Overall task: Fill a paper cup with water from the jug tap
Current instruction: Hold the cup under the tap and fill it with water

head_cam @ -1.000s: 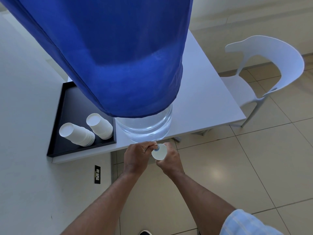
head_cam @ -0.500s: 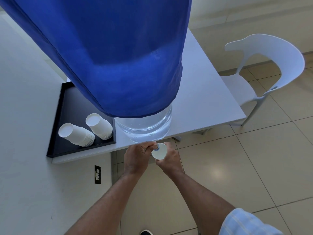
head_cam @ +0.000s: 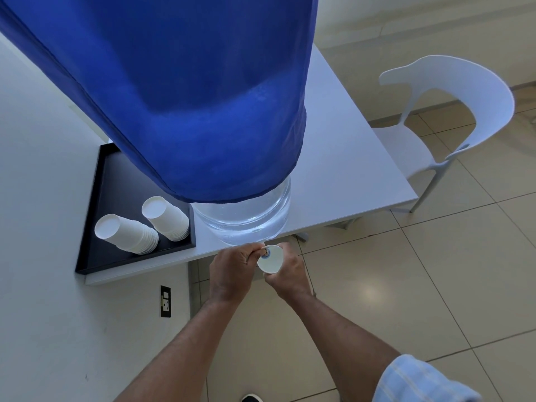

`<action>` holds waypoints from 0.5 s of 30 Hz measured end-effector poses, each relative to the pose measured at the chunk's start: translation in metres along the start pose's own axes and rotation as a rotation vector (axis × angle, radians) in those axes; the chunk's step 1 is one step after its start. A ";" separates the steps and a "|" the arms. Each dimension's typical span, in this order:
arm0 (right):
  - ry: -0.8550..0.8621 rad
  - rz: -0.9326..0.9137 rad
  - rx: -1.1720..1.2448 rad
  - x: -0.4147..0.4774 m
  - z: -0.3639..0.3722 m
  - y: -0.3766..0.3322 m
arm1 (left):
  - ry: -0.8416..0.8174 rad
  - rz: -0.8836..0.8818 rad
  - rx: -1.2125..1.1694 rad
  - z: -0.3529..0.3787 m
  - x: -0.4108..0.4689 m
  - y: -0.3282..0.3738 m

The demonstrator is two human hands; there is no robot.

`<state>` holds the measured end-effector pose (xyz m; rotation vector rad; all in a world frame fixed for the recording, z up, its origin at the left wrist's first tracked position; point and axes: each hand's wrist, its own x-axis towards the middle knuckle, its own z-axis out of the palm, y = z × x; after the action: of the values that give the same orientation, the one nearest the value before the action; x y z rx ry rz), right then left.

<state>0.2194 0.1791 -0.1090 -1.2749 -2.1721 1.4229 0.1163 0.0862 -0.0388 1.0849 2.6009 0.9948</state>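
Observation:
A big clear water jug [head_cam: 246, 219] under a blue cloth cover [head_cam: 188, 97] stands at the front edge of a white table [head_cam: 348, 175]. Its small tap [head_cam: 264, 252] sticks out over the edge. My left hand [head_cam: 230, 271] pinches the tap from the left. My right hand [head_cam: 285, 274] grips a white paper cup [head_cam: 271, 261] held directly under the tap, its open mouth facing up. I cannot tell whether water is running.
A black tray [head_cam: 95, 204] at the table's left end holds two stacks of upturned paper cups [head_cam: 145, 227]. A white plastic chair [head_cam: 452, 123] stands right of the table. A wall with a socket [head_cam: 165, 301] lies to the left, tiled floor below.

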 end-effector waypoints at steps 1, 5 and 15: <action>0.000 0.001 0.000 0.000 0.000 0.000 | 0.006 0.014 0.019 0.000 0.000 0.000; -0.002 0.009 0.012 0.000 0.002 0.000 | 0.004 0.025 0.031 0.000 0.001 -0.001; -0.016 0.006 0.016 -0.003 0.001 0.001 | -0.001 0.065 0.052 -0.001 0.002 -0.001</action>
<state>0.2211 0.1767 -0.1093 -1.2701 -2.1644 1.4551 0.1144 0.0866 -0.0383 1.1891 2.6199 0.9447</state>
